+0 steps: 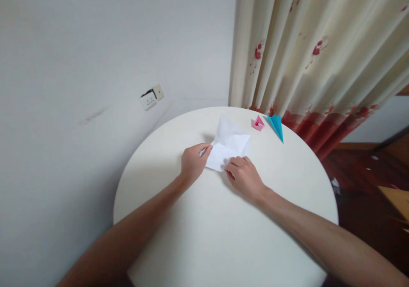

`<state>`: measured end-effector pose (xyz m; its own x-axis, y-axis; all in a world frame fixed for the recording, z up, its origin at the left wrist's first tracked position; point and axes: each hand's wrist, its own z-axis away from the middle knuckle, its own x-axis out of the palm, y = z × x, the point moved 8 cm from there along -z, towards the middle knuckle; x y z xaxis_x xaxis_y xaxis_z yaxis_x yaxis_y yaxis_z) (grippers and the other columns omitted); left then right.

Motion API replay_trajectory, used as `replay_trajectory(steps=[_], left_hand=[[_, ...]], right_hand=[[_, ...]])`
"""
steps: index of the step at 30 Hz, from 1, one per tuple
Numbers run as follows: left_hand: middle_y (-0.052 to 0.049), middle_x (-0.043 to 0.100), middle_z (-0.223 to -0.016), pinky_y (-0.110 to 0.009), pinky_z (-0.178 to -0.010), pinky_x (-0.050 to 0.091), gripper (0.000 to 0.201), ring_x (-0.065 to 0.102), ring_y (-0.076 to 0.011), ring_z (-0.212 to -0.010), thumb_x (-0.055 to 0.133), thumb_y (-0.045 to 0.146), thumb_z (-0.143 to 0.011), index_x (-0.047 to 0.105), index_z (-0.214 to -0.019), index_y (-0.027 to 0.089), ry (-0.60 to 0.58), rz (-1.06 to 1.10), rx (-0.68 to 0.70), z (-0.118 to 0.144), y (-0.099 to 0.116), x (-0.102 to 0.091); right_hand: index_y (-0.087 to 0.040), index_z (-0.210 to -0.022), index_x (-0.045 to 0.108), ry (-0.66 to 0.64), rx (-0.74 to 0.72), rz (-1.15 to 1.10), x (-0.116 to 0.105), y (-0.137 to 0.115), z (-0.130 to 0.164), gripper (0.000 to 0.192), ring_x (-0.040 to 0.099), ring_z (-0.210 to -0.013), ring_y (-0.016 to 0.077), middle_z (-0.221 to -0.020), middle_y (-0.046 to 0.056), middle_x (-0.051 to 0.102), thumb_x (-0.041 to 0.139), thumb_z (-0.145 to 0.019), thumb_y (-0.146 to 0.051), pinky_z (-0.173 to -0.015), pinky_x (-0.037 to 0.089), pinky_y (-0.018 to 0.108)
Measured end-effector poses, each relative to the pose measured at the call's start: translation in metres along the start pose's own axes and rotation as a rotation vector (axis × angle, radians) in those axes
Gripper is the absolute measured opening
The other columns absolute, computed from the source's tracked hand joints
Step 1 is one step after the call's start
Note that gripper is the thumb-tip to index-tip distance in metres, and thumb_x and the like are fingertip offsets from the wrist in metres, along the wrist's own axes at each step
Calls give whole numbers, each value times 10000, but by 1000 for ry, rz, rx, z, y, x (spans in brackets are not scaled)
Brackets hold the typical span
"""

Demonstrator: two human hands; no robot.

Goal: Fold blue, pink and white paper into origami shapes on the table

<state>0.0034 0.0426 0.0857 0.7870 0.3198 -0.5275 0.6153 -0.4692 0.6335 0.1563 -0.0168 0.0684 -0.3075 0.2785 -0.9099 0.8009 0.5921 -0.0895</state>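
Note:
A white sheet of paper (230, 143), partly folded with creases, lies on the round white table (198, 231). My left hand (192, 163) pinches the sheet's left edge with thumb and fingers. My right hand (244, 176) presses down on the sheet's near corner with closed fingers. A small pink folded paper shape (258, 123) and a blue folded paper shape (277, 126) lie beyond the sheet near the table's far edge, untouched.
A grey wall with a socket (151, 96) stands to the left and behind the table. A cream curtain with red flowers (319, 56) hangs at the back right. Dark wooden floor (361, 184) shows on the right.

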Motion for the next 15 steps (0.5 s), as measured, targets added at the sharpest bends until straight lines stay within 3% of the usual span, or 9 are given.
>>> replay_trajectory(steps=[3,5,8,10,12,15], left_hand=[[-66,732,-999,-275,-754,519,159,665,-205,-969,595,297,-861,703,-840,182,70,155,-94,-5,-9,-6],[-36,686,-824,-238,-638,483,147,638,-178,-814,597,292,-815,651,-753,170,106,308,-266,-7,-26,-8],[41,500,-577,-209,-490,375,146,478,-114,-535,587,268,-747,533,-644,180,97,630,-584,-3,-48,2],[55,435,-548,-209,-459,345,182,430,-99,-492,574,261,-731,454,-609,196,93,817,-653,-1,-47,7],[53,425,-550,-213,-454,343,211,432,-98,-488,558,265,-761,417,-615,206,138,872,-553,-4,-35,-1],[33,499,-601,-240,-522,418,178,497,-117,-549,536,288,-861,462,-718,211,286,652,-124,-2,3,-30]], right_hand=[[-185,-871,656,53,19,-1,-5,2,0,138,555,-891,230,-919,78,664,556,-907,-97,-758,361,351],[-179,-917,642,112,25,-16,-11,4,-1,149,556,-975,252,-1027,109,668,523,-918,-88,-793,384,359],[-189,-986,607,191,31,-98,-21,10,-1,171,560,-1080,262,-1147,125,664,460,-961,-105,-862,413,371],[-203,-1027,580,236,69,-191,-27,20,0,172,598,-1018,245,-1089,112,687,425,-987,-140,-853,436,366],[-218,-1033,553,313,144,-310,-37,37,3,133,624,-916,229,-1003,92,697,425,-998,-203,-812,457,354],[-241,-964,499,513,319,-545,-52,75,11,111,615,-781,207,-885,58,657,468,-982,-346,-664,461,311]])
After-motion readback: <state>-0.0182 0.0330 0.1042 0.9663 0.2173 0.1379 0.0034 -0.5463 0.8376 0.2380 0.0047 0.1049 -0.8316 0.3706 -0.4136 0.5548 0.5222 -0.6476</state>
